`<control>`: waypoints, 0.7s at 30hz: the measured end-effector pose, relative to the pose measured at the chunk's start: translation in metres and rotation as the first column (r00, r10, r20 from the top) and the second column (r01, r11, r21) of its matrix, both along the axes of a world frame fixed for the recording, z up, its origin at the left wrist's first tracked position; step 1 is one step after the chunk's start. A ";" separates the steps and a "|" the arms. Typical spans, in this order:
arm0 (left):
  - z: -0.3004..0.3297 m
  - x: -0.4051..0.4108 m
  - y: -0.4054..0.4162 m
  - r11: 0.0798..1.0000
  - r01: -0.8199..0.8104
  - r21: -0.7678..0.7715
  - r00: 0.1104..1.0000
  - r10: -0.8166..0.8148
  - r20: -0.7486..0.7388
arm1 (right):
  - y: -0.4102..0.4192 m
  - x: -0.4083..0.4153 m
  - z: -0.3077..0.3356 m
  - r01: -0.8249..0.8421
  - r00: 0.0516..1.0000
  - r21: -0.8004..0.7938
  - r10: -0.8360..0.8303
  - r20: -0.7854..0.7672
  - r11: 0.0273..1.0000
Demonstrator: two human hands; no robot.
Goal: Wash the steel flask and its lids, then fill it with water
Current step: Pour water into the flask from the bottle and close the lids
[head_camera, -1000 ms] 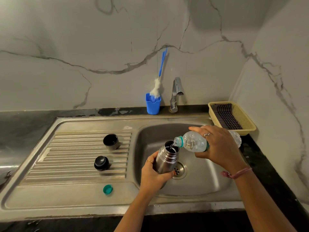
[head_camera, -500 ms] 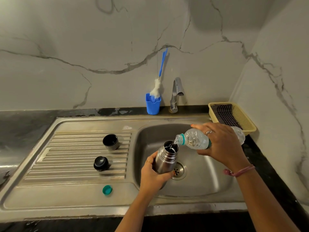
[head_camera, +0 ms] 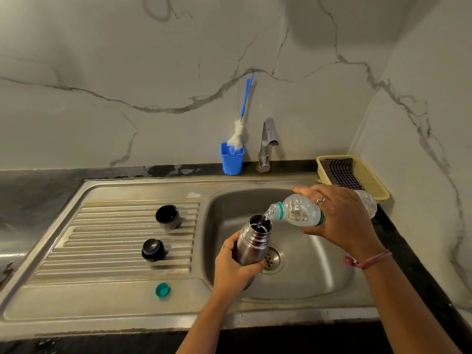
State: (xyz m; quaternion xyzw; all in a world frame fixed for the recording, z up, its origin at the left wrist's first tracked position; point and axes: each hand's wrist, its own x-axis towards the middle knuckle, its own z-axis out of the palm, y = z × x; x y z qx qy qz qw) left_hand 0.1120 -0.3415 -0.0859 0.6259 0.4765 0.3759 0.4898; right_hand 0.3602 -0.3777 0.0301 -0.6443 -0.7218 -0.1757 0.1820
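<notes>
My left hand grips the open steel flask upright over the sink basin. A clear plastic water bottle lies tilted in my right hand, its mouth at the flask's rim, and water runs into the flask. On the ribbed draining board to the left sit the steel cup lid, mouth up, and the black stopper lid. The bottle's small green cap rests on the flat front strip of the sink.
The tap stands behind the basin, beside a blue holder with a bottle brush. A yellow basket with a dark checked cloth sits at the back right. The drain lies just right of the flask. Marble walls close the back and right.
My right hand has lifted the bottle's rear end slightly, tilting it steeper, while water keeps running into the flask. The left hand and flask have stayed put.
</notes>
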 end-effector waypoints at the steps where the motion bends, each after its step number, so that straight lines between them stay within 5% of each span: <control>1: -0.001 0.000 0.000 1.000 -0.002 -0.003 1.000 0.002 -0.001 | 0.000 0.000 0.001 0.000 1.000 0.008 0.000 0.005 1.000; 21: -0.004 0.008 0.003 1.000 0.001 -0.002 1.000 -0.001 0.018 | -0.002 0.010 0.020 0.024 0.995 0.069 -0.031 0.100 0.997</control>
